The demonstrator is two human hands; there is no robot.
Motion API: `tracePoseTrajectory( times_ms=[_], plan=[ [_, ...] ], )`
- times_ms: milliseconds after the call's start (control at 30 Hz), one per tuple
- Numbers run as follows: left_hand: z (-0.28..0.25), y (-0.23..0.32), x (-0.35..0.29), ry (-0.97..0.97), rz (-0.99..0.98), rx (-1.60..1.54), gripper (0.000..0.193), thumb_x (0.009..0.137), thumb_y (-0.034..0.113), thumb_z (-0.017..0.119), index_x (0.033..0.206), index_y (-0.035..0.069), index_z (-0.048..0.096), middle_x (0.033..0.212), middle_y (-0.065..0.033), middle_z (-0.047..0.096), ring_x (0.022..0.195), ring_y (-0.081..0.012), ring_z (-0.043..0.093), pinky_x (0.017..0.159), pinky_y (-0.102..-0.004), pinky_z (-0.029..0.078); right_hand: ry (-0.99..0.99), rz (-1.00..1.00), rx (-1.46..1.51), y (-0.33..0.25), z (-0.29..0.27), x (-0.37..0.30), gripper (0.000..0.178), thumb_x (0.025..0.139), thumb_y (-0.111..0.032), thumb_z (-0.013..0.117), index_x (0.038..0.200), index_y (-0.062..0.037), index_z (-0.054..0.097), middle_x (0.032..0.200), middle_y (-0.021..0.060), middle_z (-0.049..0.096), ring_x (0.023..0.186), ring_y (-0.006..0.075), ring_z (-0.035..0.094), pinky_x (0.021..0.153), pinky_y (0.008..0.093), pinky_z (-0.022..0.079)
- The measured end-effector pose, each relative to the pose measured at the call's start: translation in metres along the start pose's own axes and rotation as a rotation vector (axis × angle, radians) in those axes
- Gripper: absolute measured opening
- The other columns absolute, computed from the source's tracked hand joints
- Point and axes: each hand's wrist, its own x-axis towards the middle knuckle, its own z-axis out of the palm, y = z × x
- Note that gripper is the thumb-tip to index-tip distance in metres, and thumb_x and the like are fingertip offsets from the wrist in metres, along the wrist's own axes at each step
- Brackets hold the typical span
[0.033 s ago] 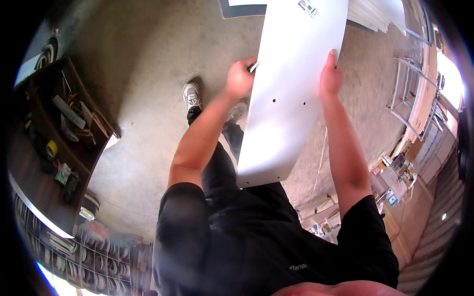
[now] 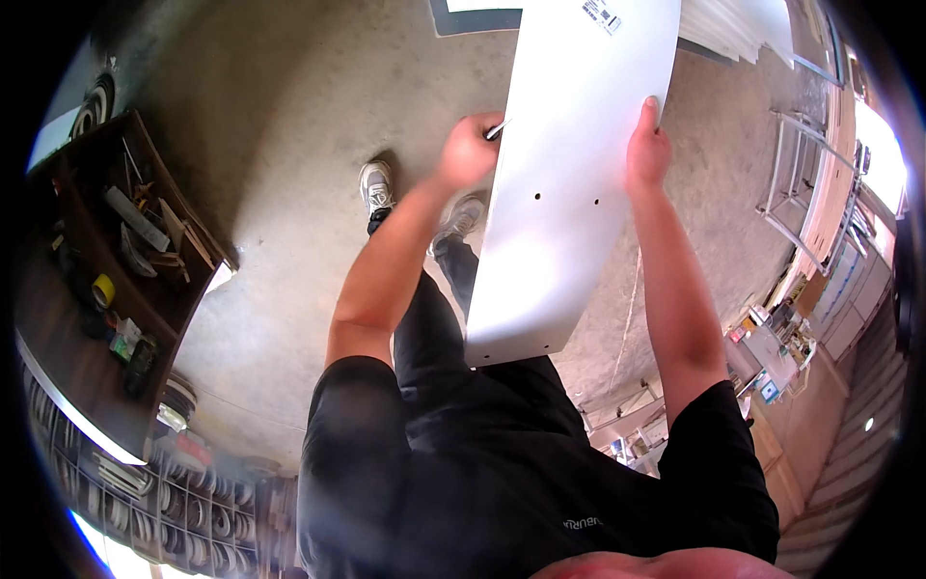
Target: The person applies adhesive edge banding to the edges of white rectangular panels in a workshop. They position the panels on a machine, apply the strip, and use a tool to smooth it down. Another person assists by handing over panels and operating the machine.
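Observation:
I hold a long white panel (image 2: pixel 569 183) upright in front of me, its lower end near my waist. Small holes dot its face and a label sits near its top. My left hand (image 2: pixel 468 150) grips the panel's left edge, with a thin metal piece (image 2: pixel 496 129) poking out between the fingers. My right hand (image 2: pixel 646 145) clasps the right edge, fingers flat along it. Below the panel my grey shoes (image 2: pixel 376 185) stand on the concrete floor (image 2: pixel 309 116).
A dark wooden bench (image 2: pixel 106 280) with tools and a yellow tape roll (image 2: pixel 102 289) stands at the left. Racks of small compartments (image 2: pixel 193 502) fill the lower left. A metal frame (image 2: pixel 796 183) and cluttered shelves (image 2: pixel 772 357) stand at the right.

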Motion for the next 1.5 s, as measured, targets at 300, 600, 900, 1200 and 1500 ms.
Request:
tracePoseTrajectory(
  times_ms=[300, 600, 900, 1200, 1500],
  plan=[
    [-0.032, 0.000, -0.057, -0.172, -0.168, 0.404, 0.036, 0.096, 0.040, 0.069, 0.097, 0.004, 0.070, 0.081, -0.0203, 0.067, 0.076, -0.0406, 0.065, 0.069, -0.0435, 0.052, -0.007, 0.049, -0.157, -0.002, -0.018, 0.014, 0.087, 0.096, -0.073, 0.046, 0.116, 0.0083, 0.070, 0.118, 0.0295, 0.070, 0.116, 0.0441, 0.065, 0.099, 0.0487, 0.049],
    [-0.150, -0.023, -0.150, 0.030, -0.729, 0.520, 0.051, 0.087, 0.025, 0.066, 0.129, 0.000, 0.052, 0.112, -0.0216, 0.065, 0.105, -0.0368, 0.064, 0.094, -0.0437, 0.051, -0.053, 0.045, -0.298, 0.081, -0.073, 0.062, 0.088, 0.096, -0.076, 0.040, 0.114, 0.0044, 0.072, 0.120, 0.0315, 0.068, 0.119, 0.0471, 0.062, 0.101, 0.0541, 0.048],
    [-0.128, 0.147, 0.020, 0.148, -0.436, 0.240, 0.055, 0.094, 0.013, 0.068, 0.144, 0.003, 0.049, 0.096, -0.0031, 0.059, 0.075, -0.0112, 0.060, 0.064, -0.0309, 0.055, -0.091, 0.148, -0.319, 0.111, -0.112, 0.040, 0.080, 0.096, -0.076, 0.039, 0.133, -0.0109, 0.067, 0.127, 0.0252, 0.068, 0.122, 0.0445, 0.062, 0.103, 0.0531, 0.048],
    [-0.043, 0.278, 0.269, 0.231, -0.114, 0.314, 0.061, 0.088, 0.003, 0.064, 0.145, -0.003, 0.044, 0.123, -0.0124, 0.057, 0.081, -0.0157, 0.065, 0.066, -0.0316, 0.055, -0.246, 0.299, -0.260, 0.096, -0.135, 0.057, 0.082, 0.094, -0.082, 0.033, 0.123, -0.0169, 0.073, 0.121, 0.0184, 0.072, 0.119, 0.0394, 0.064, 0.100, 0.0491, 0.049],
    [-0.056, 0.259, 0.353, 0.169, -0.103, 0.647, 0.060, 0.092, 0.012, 0.066, 0.146, -0.003, 0.047, 0.138, -0.0206, 0.053, 0.127, -0.0320, 0.057, 0.108, -0.0418, 0.045, -0.246, 0.447, -0.091, -0.007, -0.119, 0.128, 0.082, 0.096, -0.080, 0.029, 0.117, -0.0152, 0.076, 0.120, 0.0173, 0.072, 0.118, 0.0382, 0.065, 0.098, 0.0500, 0.050]
  ],
)
